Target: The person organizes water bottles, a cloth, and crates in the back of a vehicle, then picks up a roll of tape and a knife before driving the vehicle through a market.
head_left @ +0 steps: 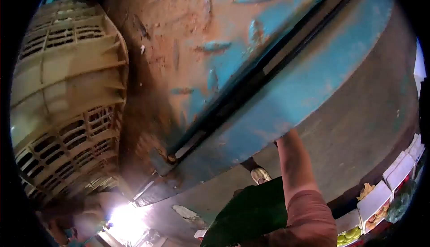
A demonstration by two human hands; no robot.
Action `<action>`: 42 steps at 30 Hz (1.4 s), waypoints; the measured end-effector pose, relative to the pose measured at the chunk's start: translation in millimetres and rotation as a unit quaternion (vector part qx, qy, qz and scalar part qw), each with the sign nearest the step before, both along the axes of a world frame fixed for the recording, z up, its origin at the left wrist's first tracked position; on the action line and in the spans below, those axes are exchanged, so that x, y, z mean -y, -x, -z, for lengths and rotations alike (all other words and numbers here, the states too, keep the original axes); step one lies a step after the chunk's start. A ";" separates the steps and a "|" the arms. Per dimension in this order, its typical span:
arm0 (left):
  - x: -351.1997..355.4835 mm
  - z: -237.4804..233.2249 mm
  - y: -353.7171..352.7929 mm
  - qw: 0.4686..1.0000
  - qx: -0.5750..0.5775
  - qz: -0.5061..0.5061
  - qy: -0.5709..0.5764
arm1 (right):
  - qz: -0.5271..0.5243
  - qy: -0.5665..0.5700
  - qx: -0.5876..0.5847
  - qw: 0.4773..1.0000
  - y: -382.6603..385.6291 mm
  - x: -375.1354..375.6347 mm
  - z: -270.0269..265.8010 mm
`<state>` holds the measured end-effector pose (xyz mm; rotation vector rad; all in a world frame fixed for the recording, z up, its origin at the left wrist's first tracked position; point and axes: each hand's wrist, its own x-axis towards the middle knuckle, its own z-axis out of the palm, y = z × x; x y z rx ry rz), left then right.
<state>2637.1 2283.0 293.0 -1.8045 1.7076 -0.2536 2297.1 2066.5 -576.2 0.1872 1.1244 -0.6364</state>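
Note:
A bare forearm (293, 164) in a pink sleeve (311, 215), which looks like my right arm, reaches up from the lower edge. It ends at the blue metal side rail (273, 121). My right hand is hidden behind that rail, so its fingers and anything in them do not show. My left hand is not visible. Beyond the rail lies a tread-plate metal bed (206, 32) with worn blue paint and brown dirt. On the bed's left stands a yellowish slotted plastic crate (67, 90).
Dark green cloth (251, 213) and a foot in patterned footwear (260, 175) show below the rail. White boxes of produce (374, 204) line the lower right, some green fruit (349, 236) among them. A bright light (130, 222) glares at lower left, blurring shapes there.

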 end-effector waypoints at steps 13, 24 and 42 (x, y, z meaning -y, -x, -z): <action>59.1 53.9 24.2 0.937 -0.303 -0.117 0.132 | 0.113 -0.010 0.052 0.992 153.1 -115.2 -91.6; 71.6 81.0 31.2 0.893 -0.312 -0.242 0.217 | 0.071 0.015 0.001 0.997 284.2 -186.0 -334.0; -73.0 39.5 215.1 0.837 -0.514 -0.132 0.132 | -0.353 0.311 -0.162 0.867 316.9 -152.7 -782.2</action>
